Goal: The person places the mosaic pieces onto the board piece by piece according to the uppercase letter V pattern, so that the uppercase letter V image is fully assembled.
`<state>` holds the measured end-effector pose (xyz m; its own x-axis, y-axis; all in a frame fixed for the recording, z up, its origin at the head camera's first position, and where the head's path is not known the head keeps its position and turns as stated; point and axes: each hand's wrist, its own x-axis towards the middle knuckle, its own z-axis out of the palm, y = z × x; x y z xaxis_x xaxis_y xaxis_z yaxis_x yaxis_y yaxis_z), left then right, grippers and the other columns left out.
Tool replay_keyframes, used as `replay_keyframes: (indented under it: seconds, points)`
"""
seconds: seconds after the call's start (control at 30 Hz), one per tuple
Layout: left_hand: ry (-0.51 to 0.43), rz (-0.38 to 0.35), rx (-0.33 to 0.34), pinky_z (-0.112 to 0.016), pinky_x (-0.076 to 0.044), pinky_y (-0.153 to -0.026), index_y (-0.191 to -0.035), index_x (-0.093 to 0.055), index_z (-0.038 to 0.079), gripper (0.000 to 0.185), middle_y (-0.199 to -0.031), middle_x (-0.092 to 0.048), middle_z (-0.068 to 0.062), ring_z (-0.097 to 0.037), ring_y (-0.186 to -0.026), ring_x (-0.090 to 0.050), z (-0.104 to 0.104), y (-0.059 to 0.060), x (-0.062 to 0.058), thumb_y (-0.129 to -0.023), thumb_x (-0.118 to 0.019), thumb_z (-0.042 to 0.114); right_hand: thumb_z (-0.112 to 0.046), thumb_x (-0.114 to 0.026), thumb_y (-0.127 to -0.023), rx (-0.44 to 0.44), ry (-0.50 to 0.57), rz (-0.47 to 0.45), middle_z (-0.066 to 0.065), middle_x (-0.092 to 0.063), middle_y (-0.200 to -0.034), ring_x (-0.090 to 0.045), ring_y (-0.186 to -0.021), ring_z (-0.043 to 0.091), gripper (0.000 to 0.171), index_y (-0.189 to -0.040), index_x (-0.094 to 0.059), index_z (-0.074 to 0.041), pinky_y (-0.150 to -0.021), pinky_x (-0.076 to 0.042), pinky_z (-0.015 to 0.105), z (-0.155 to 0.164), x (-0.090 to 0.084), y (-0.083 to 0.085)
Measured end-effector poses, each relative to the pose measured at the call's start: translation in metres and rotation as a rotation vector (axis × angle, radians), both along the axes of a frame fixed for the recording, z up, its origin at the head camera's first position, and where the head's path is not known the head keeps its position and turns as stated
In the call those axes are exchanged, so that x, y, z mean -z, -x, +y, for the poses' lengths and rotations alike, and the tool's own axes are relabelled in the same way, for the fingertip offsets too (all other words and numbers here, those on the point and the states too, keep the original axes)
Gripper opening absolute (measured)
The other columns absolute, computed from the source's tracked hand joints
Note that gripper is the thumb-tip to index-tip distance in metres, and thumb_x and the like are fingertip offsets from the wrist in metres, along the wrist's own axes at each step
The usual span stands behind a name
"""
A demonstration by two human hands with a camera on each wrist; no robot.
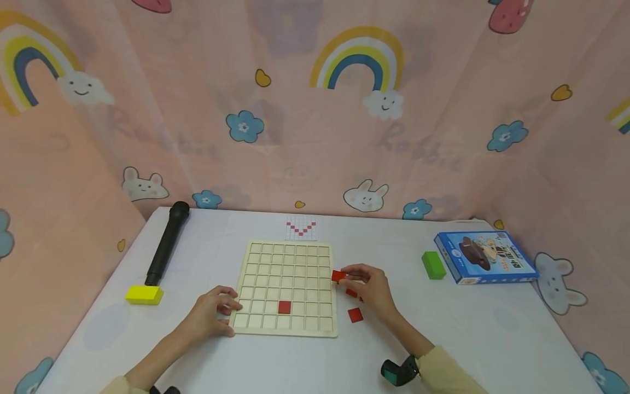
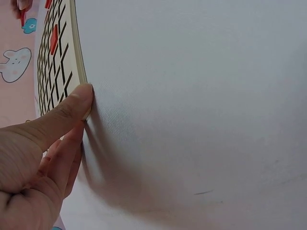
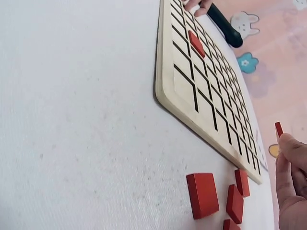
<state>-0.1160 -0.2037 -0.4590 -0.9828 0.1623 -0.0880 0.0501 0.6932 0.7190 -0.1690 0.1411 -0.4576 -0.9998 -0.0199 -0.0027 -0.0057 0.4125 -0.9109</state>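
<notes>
The left hand (image 2: 33, 163) presses its thumb against the grid board's (image 2: 72, 57) edge (a red tile (image 2: 53, 38) sits inside).

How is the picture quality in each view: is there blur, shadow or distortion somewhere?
Head view: even, soft light, sharp overall, the table edges splay outward. Left wrist view: the left hand is close and soft, throwing a smeared shadow on the cloth; the grid board bends strongly. Right wrist view: the red tiles look crisp, the right hand blurred at the edge.

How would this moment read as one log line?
left hand: steadies grid board | right hand: pinches red tile | board: one tile placed | spare tiles: beside board
</notes>
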Motion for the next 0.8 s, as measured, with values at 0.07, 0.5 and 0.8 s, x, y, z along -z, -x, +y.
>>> replay_keyframes:
  seconds: [0.07,0.5,0.8]
  points:
    - [-0.008,0.0,0.012,-0.022,-0.053,-0.067,-0.092,-0.073,0.001,0.048,-0.112,-0.058,-0.01,-0.015,-0.08,-0.056,-0.001,0.0,0.001,-0.048,-0.088,-0.009,-0.006,-0.077,-0.078,-0.013,0.023,0.004,0.006,-0.07,-0.093,-0.064,-0.087,0.019,0.024,-0.101,-0.072,-0.006,-0.067,-0.052,0.018,-0.005,0.002,-0.001]
    - [-0.032,-0.005,0.05,-0.022,-0.053,-0.069,-0.094,-0.073,0.0,0.047,-0.113,-0.057,-0.011,-0.017,-0.081,-0.057,-0.006,0.003,0.0,-0.051,-0.088,-0.007,-0.007,-0.079,-0.077,-0.127,0.143,0.034,0.007,-0.07,-0.094,-0.065,-0.085,0.019,0.024,-0.1,-0.071,-0.003,-0.076,-0.052,0.019,-0.039,0.013,-0.003]
    - [-0.042,-0.004,0.061,-0.022,-0.053,-0.069,-0.094,-0.073,-0.001,0.046,-0.113,-0.057,-0.011,-0.016,-0.08,-0.057,-0.007,0.003,0.001,-0.051,-0.089,-0.005,-0.005,-0.078,-0.077,-0.155,0.16,0.012,0.011,-0.069,-0.091,-0.065,-0.083,0.021,0.024,-0.099,-0.071,-0.001,-0.073,-0.051,0.017,-0.059,0.016,-0.007]
